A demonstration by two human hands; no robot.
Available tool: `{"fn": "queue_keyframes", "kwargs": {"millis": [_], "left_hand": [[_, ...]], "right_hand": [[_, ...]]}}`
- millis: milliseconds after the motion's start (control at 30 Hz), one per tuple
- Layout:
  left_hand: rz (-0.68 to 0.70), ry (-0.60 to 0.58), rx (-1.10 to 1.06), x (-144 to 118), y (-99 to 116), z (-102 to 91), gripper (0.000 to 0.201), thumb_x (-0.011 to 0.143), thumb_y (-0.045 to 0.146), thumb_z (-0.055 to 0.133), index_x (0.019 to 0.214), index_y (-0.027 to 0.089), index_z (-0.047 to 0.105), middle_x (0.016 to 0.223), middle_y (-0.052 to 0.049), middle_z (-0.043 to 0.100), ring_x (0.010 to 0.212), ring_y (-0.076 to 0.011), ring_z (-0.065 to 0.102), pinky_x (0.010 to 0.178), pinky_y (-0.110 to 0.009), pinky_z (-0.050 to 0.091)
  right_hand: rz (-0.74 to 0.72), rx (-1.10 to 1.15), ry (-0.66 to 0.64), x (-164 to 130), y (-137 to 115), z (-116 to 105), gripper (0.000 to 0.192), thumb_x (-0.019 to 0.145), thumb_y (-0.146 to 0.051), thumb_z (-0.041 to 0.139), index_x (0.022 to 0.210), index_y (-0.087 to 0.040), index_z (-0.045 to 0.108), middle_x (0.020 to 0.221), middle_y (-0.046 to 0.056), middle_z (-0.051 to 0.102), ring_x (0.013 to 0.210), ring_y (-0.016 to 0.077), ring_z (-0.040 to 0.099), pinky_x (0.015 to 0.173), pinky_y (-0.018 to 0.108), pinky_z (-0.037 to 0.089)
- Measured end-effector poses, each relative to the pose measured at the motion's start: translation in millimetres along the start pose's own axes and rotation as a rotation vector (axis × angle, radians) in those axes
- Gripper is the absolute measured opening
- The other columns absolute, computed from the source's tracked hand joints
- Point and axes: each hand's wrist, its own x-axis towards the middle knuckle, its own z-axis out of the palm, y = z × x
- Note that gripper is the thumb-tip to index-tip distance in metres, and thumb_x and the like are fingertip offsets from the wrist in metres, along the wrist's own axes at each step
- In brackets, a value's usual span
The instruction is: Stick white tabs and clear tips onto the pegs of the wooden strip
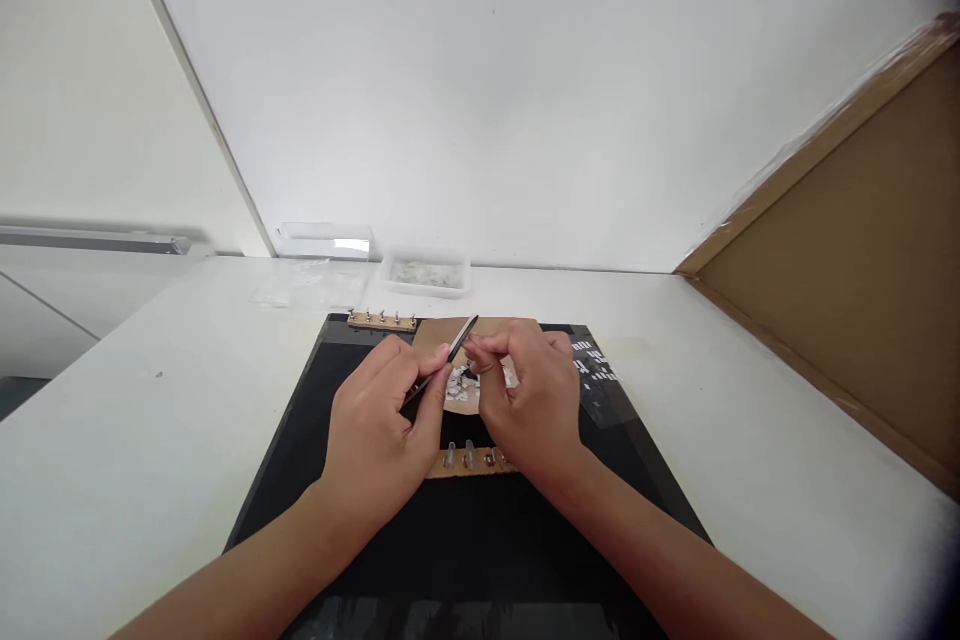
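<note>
Though partly behind the right hand (pixel 534 385), brown sheet (pixel 436 331) (white bits (pixel 460 387) atop)

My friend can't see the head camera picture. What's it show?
A person's left hand pinches a slim dark tool; the right hand is pinched close to its tip; anything it holds is too small to tell. Below, white bits lie on brown paper on a black mat.

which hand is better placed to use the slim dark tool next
Probably the left hand, which pinches the slim dark tool; the right hand is near the tool's far end, its grip unclear.
</note>
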Motion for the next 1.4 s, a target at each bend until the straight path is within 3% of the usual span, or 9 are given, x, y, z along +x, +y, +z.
{"fn": "queue_keyframes", "kwargs": {"millis": [133,367,500,667,800,1000,1233,1400], "left_hand": [[0.006,-0.015,-0.001,0.1,-1.0,-0.2,0.013,0.101,0.018,0.063,0.103,0.018,0.076,0.078,-0.002,0.062,0.070,-0.0149,0.059,0.064,-0.028,0.050],[0.006,0.008,-0.007,0.5,0.7,0.1,0.012,0.100,0.016,0.064,0.103,0.018,0.076,0.079,-0.002,0.062,0.070,-0.0143,0.059,0.064,-0.028,0.051],[-0.014,-0.012,-0.045,-0.3,3.5,0.3,0.013,0.100,0.015,0.064,0.105,0.019,0.075,0.081,-0.001,0.063,0.072,-0.0140,0.060,0.066,-0.028,0.052],[-0.043,-0.033,-0.063,-1.5,6.4,-1.8,0.014,0.100,0.016,0.064,0.105,0.021,0.076,0.081,-0.001,0.065,0.072,-0.0140,0.062,0.065,-0.028,0.052],[-0.076,-0.040,-0.106,-2.2,4.4,-2.1,0.014,0.100,0.019,0.065,0.107,0.022,0.077,0.084,-0.002,0.066,0.073,-0.0145,0.063,0.066,-0.029,0.054],[-0.097,-0.062,-0.108,-1.2,-1.4,-1.2,0.013,0.100,0.021,0.066,0.105,0.023,0.077,0.081,-0.002,0.064,0.071,-0.0151,0.061,0.065,-0.029,0.053],[-0.084,-0.074,0.098,6.5,-16.3,-2.8,0.012,0.100,0.023,0.062,0.109,0.021,0.070,0.094,-0.005,0.069,0.086,-0.0195,0.068,0.074,-0.033,0.056],[-0.175,-0.140,0.299,12.7,-26.6,-6.5,0.025,0.089,0.021,0.064,0.113,0.021,0.064,0.093,-0.002,0.070,0.074,-0.0196,0.067,0.065,-0.033,0.051]], "right_hand": [[-0.017,0.012,-0.049,-0.7,-1.1,-1.4,0.023,0.105,-0.020,0.059,0.082,-0.022,0.058,0.071,-0.004,0.073,0.062,0.0151,0.065,0.074,0.037,0.034],[-0.036,0.013,-0.018,-1.1,-6.7,-2.5,0.021,0.105,-0.018,0.059,0.084,-0.023,0.059,0.074,-0.004,0.074,0.064,0.0145,0.066,0.073,0.037,0.035],[-0.027,0.016,0.068,-0.5,-7.8,-2.5,0.017,0.104,-0.017,0.063,0.088,-0.024,0.060,0.073,-0.004,0.074,0.066,0.0145,0.069,0.076,0.038,0.037],[-0.057,0.059,0.040,1.4,-7.2,-3.5,0.019,0.104,-0.015,0.062,0.087,-0.023,0.059,0.073,-0.004,0.074,0.067,0.0148,0.070,0.076,0.038,0.037],[-0.086,0.003,0.110,2.4,-4.7,-4.3,0.018,0.103,-0.017,0.064,0.087,-0.024,0.058,0.076,-0.003,0.076,0.069,0.0152,0.072,0.077,0.038,0.038],[-0.092,-0.020,0.007,-2.0,-4.0,-6.2,0.020,0.104,-0.019,0.062,0.085,-0.023,0.057,0.077,-0.001,0.078,0.069,0.0163,0.073,0.076,0.039,0.038],[-0.047,0.086,0.007,-1.6,-0.8,-12.7,0.011,0.105,-0.027,0.067,0.095,-0.027,0.071,0.087,-0.003,0.084,0.074,0.0170,0.078,0.080,0.038,0.044],[-0.012,0.080,0.012,-0.4,4.1,-20.5,0.000,0.101,-0.029,0.075,0.100,-0.029,0.076,0.081,-0.007,0.083,0.067,0.0141,0.076,0.078,0.036,0.046]]}}
